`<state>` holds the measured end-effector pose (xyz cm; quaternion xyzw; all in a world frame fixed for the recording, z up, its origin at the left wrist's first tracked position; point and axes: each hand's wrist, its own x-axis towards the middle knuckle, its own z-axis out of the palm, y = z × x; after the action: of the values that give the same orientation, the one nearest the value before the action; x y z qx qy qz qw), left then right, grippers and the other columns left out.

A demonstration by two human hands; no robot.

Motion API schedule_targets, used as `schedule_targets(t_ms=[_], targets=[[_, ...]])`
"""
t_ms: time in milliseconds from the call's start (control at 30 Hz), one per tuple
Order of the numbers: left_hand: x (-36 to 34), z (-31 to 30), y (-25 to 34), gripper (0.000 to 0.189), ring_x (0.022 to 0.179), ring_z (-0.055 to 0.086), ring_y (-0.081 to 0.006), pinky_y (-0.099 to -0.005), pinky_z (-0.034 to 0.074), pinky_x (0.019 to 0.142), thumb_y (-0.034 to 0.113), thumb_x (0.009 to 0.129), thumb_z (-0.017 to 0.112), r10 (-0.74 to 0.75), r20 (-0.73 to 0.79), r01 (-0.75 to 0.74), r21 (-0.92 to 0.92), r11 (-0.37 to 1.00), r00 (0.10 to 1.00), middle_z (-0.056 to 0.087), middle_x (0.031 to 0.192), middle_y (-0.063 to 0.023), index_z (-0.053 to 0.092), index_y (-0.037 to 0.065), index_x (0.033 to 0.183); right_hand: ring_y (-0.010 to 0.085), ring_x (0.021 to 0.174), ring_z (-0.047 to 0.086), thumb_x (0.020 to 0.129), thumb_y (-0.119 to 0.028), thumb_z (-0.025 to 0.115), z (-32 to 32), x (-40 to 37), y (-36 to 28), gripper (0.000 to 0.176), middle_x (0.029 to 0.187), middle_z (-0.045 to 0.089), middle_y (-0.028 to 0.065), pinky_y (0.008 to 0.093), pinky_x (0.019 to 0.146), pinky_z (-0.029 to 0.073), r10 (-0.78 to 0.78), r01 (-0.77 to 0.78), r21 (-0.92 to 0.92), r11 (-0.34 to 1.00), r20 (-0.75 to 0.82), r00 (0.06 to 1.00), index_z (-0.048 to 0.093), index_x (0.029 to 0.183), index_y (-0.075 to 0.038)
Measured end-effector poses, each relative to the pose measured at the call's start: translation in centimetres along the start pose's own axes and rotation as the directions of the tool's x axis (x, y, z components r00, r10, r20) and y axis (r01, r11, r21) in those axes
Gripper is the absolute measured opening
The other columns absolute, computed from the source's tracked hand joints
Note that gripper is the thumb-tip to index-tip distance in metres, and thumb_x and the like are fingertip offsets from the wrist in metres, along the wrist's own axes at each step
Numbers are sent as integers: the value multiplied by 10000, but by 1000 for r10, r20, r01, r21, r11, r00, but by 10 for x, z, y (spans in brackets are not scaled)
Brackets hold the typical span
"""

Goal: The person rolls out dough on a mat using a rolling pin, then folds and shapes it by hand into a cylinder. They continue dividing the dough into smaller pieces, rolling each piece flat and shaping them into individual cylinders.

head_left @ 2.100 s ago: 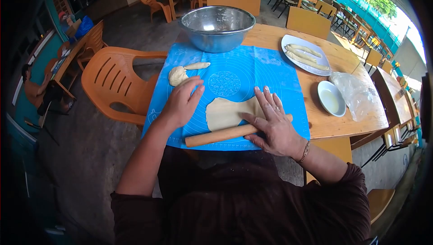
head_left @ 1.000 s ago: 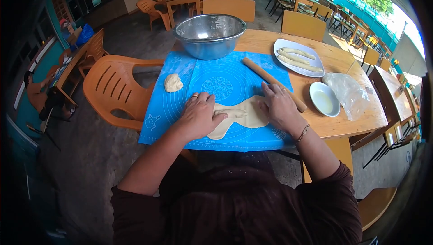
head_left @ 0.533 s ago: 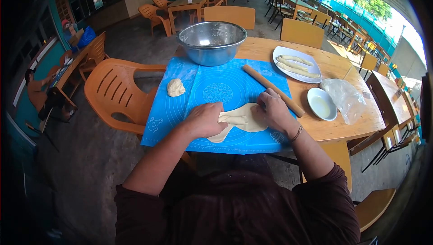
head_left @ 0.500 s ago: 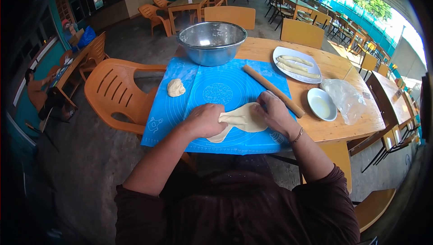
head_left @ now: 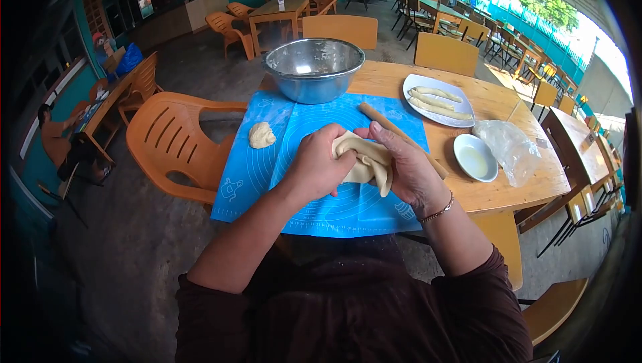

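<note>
A crumpled sheet of dough [head_left: 366, 158] is gathered between my two hands, raised over the blue baking mat [head_left: 294, 209]. My left hand [head_left: 319, 162] is closed on its left side, thumb pressed over the top. My right hand [head_left: 409, 168] grips the right side, thumb pointing up; some of its fingers are hidden behind the dough. Beyond my right hand a wooden rolling pin [head_left: 384, 121] lies slanted across the mat's right edge. A small lump of dough [head_left: 261, 136] rests on the mat to the left.
A metal bowl [head_left: 314, 82] stands at the mat's far edge. On the right are a white plate [head_left: 461, 122] with several dough strips, a small bowl [head_left: 475, 158] of pale liquid and a clear plastic bag [head_left: 511, 149]. An orange chair [head_left: 174, 136] adjoins the table's left. Another person [head_left: 57, 137] sits far left.
The dough was spread on the mat under both hands. Now it is lifted, bunched and folded between them, and both hands have moved up and closer together.
</note>
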<state>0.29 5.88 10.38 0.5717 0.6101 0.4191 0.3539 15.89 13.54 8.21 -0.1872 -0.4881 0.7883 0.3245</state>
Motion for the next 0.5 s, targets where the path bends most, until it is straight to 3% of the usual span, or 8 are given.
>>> schedule_targets(t_ms=[167, 233, 267, 333, 367, 400, 467, 500], targets=[[15, 1, -3, 360, 585, 634, -135, -257, 511, 491, 74, 895, 651, 213, -151, -171, 249, 953, 965, 665, 858, -110, 542, -39, 1220, 93, 668, 586, 993, -324, 585, 1, 29, -7, 324, 885, 648, 55, 257, 572, 490, -127, 125, -134, 983, -3, 992, 581, 1101, -19], [22, -7, -4, 501, 840, 669, -176, -319, 553, 718, 243, 947, 620, 229, -152, -247, -114, 962, 962, 658, 994, -149, 470, -78, 1302, 109, 639, 589, 998, -291, 574, -3, 48, -13, 286, 847, 647, 61, 269, 556, 481, -270, 247, -162, 955, -133, 954, 614, 1028, -10], [28, -10, -3, 501, 840, 669, -176, -319, 553, 718, 243, 947, 620, 234, -154, -251, -108, 962, 960, 658, 994, -149, 470, -78, 1302, 109, 639, 589, 998, -291, 574, -3, 57, -18, 286, 847, 647, 61, 269, 556, 481, -275, 254, -160, 954, -129, 953, 614, 1028, -10], [41, -17, 1, 680, 1124, 582, -247, -408, 491, 941, 469, 994, 484, -64, -358, -122, -474, 872, 932, 592, 1184, -211, 397, -97, 1361, 127, 604, 585, 1012, -269, 540, 11, 69, -29, 296, 797, 637, 73, 279, 534, 471, -546, 398, -532, 747, -150, 824, 641, 919, -8], [47, -15, 2, 755, 1242, 488, -328, -497, 421, 1025, 595, 1003, 317, -137, -231, -38, -622, 782, 963, 504, 1314, -245, 411, -65, 1358, 208, 719, 626, 1012, -247, 526, 25, 66, -35, 334, 821, 646, 122, 346, 643, 503, -563, 316, -686, 655, -164, 810, 648, 836, 9], [54, -10, 2, 755, 1242, 488, -328, -497, 421, 1025, 595, 1003, 317, -136, -234, -41, -622, 782, 963, 504, 1314, -245, 411, -65, 1358, 208, 719, 626, 1012, -247, 526, 30, 71, -30, 334, 821, 646, 122, 346, 643, 503, -564, 319, -686, 654, -161, 810, 648, 836, 9], [72, -1, -4, 714, 1190, 520, -381, -544, 429, 1007, 583, 1010, 300, 76, -78, -101, -926, 363, 994, 522, 1296, -245, 430, -33, 1346, 294, 937, 627, 997, -256, 539, 32, 87, -16, 301, 1015, 653, 200, 423, 822, 487, -679, 407, -904, 127, 220, 700, 631, 919, 20], [80, -5, -11, 642, 1164, 551, -293, -439, 439, 1027, 574, 1019, 286, 131, 7, -28, -966, 258, 991, 565, 1250, -181, 507, 28, 1276, 294, 937, 627, 997, -256, 539, 35, 90, -6, 301, 1015, 653, 200, 423, 822, 487, -684, 410, -904, 122, 223, 695, 631, 919, 20]])
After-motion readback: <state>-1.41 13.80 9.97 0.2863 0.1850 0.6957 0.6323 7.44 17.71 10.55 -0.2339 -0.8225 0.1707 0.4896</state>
